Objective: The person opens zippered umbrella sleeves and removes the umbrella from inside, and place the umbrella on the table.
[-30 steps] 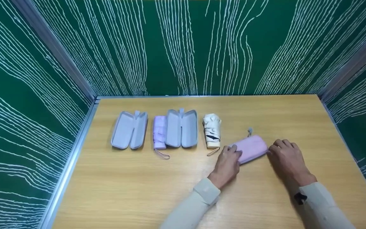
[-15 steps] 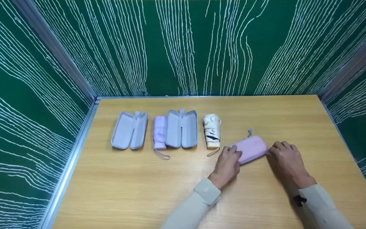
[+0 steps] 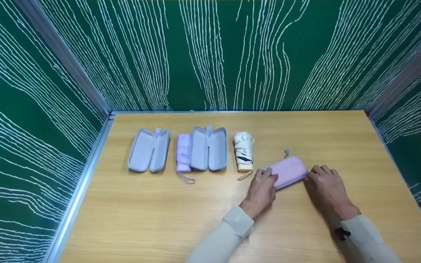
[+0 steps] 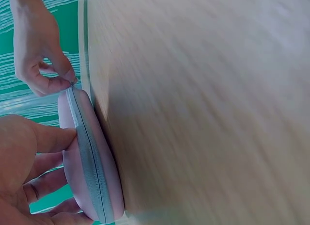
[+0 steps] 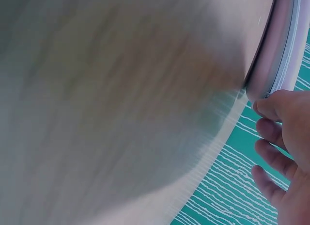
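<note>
A pink zippered case point(image 3: 288, 171) lies at a slant on the table, right of centre in the head view. My left hand point(image 3: 260, 190) grips its left end, thumb on the near side and fingers over the top. At the case's right corner my right hand point(image 3: 329, 190) pinches the small zipper pull point(image 4: 72, 83) between thumb and finger. In the left wrist view the grey zipper point(image 4: 92, 167) runs shut along the near side. The case's contents are hidden.
Left of the hands, two grey-lined cases lie open: one on the far left point(image 3: 143, 149), the other point(image 3: 217, 148) beside a folded purple umbrella point(image 3: 184, 151). A folded cream umbrella point(image 3: 244, 149) lies near my left hand. Green walls point(image 3: 261, 54) enclose the table.
My right hand has moved slightly nearer to me and left, along the case's right corner. My left hand stays on the case, which has hardly moved.
</note>
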`<action>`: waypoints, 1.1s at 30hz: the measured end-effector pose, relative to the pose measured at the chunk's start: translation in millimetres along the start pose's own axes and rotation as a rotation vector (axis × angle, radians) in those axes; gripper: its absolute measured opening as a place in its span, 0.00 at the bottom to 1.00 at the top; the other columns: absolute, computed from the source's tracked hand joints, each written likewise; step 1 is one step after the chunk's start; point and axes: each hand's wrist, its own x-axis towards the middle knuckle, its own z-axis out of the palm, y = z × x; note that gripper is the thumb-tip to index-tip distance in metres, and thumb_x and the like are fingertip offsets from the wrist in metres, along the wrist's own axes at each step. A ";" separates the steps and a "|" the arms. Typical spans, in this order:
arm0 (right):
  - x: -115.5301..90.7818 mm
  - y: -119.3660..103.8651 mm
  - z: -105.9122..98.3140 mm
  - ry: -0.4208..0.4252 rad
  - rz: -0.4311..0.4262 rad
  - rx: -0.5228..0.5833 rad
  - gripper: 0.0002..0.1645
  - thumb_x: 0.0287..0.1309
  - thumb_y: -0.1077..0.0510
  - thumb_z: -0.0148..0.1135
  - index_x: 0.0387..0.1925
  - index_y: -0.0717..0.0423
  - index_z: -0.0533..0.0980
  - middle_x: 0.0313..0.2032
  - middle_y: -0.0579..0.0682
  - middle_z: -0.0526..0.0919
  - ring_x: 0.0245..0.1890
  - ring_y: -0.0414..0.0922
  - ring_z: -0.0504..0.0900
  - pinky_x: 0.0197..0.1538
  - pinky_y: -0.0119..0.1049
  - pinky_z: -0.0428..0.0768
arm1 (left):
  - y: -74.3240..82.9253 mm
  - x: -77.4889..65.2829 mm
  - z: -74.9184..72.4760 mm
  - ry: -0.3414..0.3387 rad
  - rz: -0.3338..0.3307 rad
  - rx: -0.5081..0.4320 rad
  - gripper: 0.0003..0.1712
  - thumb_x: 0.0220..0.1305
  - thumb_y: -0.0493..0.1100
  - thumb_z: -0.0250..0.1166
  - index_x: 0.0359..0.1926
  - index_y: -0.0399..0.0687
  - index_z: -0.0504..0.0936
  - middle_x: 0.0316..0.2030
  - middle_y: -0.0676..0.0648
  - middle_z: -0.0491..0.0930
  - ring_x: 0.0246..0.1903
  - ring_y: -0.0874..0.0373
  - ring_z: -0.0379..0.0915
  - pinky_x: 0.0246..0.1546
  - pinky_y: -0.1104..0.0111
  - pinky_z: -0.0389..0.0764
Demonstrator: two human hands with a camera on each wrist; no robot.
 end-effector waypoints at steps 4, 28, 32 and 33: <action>0.4 -3.0 0.9 0.046 -0.029 0.006 0.09 0.48 0.68 0.80 0.30 0.64 0.84 0.32 0.57 0.80 0.35 0.59 0.80 0.37 0.58 0.81 | 0.1 -0.5 1.4 0.028 0.006 0.010 0.12 0.58 0.46 0.76 0.45 0.57 0.90 0.41 0.55 0.82 0.44 0.57 0.78 0.51 0.72 0.76; 2.6 -22.3 -0.4 -0.001 -0.021 -0.026 0.08 0.51 0.69 0.78 0.34 0.64 0.86 0.37 0.59 0.82 0.37 0.60 0.82 0.36 0.55 0.82 | 1.6 -2.3 3.1 0.034 -0.027 -0.027 0.17 0.57 0.45 0.76 0.49 0.55 0.91 0.43 0.54 0.83 0.45 0.56 0.79 0.51 0.72 0.78; 2.7 -25.7 0.8 0.012 -0.027 -0.018 0.07 0.51 0.70 0.75 0.34 0.66 0.86 0.38 0.60 0.83 0.37 0.61 0.81 0.34 0.55 0.82 | 2.3 -3.3 2.7 0.027 -0.029 -0.028 0.16 0.59 0.45 0.76 0.49 0.55 0.91 0.42 0.54 0.82 0.45 0.57 0.78 0.51 0.73 0.77; 2.6 -26.5 1.1 0.013 -0.024 -0.017 0.07 0.52 0.70 0.74 0.35 0.66 0.86 0.39 0.60 0.83 0.37 0.61 0.81 0.34 0.55 0.82 | 2.5 -3.4 2.8 0.025 -0.030 -0.027 0.15 0.59 0.45 0.76 0.49 0.55 0.91 0.42 0.54 0.81 0.46 0.57 0.78 0.51 0.73 0.77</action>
